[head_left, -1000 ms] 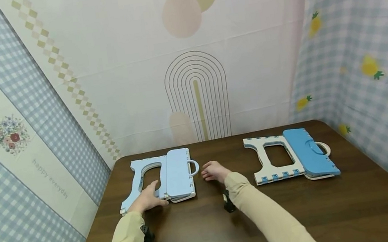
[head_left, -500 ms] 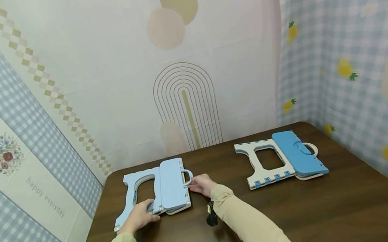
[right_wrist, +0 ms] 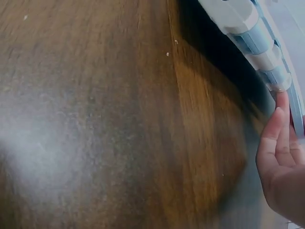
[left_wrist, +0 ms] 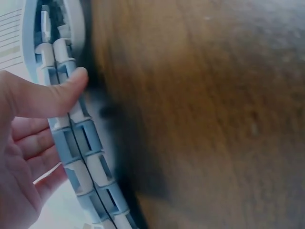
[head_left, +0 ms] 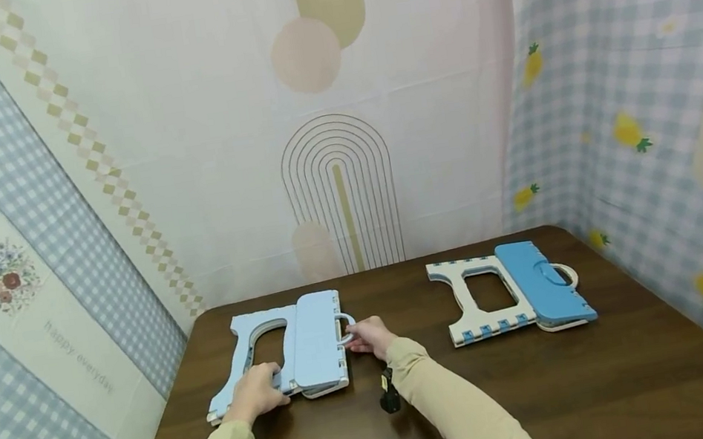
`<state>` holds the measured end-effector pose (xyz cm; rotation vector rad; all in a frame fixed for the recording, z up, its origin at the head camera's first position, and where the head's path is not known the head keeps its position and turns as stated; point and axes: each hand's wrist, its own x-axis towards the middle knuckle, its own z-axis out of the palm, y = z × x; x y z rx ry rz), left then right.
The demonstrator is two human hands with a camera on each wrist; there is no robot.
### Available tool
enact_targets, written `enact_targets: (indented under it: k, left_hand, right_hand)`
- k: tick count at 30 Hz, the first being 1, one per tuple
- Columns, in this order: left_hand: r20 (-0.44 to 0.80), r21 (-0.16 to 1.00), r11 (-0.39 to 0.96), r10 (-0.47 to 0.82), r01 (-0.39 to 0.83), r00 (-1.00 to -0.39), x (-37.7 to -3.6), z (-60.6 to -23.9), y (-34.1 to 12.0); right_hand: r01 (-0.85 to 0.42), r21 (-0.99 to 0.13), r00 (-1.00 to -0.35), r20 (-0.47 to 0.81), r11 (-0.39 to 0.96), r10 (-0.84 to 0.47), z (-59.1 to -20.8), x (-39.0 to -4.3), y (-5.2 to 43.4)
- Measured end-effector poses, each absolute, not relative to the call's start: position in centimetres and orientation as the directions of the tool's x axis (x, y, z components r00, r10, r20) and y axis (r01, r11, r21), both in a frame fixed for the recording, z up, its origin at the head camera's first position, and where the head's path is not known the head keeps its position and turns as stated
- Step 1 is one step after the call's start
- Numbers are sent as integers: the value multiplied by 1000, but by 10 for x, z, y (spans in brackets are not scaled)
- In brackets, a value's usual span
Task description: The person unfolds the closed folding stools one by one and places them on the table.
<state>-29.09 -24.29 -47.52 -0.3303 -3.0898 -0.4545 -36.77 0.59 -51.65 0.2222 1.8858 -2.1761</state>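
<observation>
the pale blue folded stool (head_left: 289,350) lay flat at the table's (head_left: 550,386) left back part. l hand (head_left: 256,393) gripped its near leg edge w/ thumb on the hinge side, prob. to pin it, while r hand (head_left: 368,337) curled fingers on the handle loop (head_left: 346,328) at the stool's right. a darker blue stool (head_left: 513,290) lay well right of it, untouched.

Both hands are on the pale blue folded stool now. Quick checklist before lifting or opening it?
1. Left hand grips the pale blue stool at its leg edge: ok.
2. Right hand at the handle: ok; full grip: cannot tell.
3. Stool lies flat on the table: ok.
4. Darker blue stool lies apart: ok.
5. Hinge latch state: cannot tell.
</observation>
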Motion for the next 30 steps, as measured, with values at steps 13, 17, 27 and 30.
enact_targets:
  k: [13, 17, 27, 30]
  left_hand:
    - [189, 299, 919, 208, 258, -960, -288, -460, -221]
    - [229, 318, 906, 213, 280, -950, -285, -455, -213]
    - [244, 380, 881, 199, 282, -949, -276, -449, -201]
    - [248, 394, 872, 202, 289, -948, -273, -447, -198]
  right_hand:
    - [165, -974, -982, -148, -154, -115, -456, -361, 31]
    - [169, -974, -982, -154, -148, -107, -440, -367, 38]
    - [147, -985, -985, -137, -88, -104, -404, -366, 45]
    - [146, -987, -985, -139, -67, -99, -393, -364, 46]
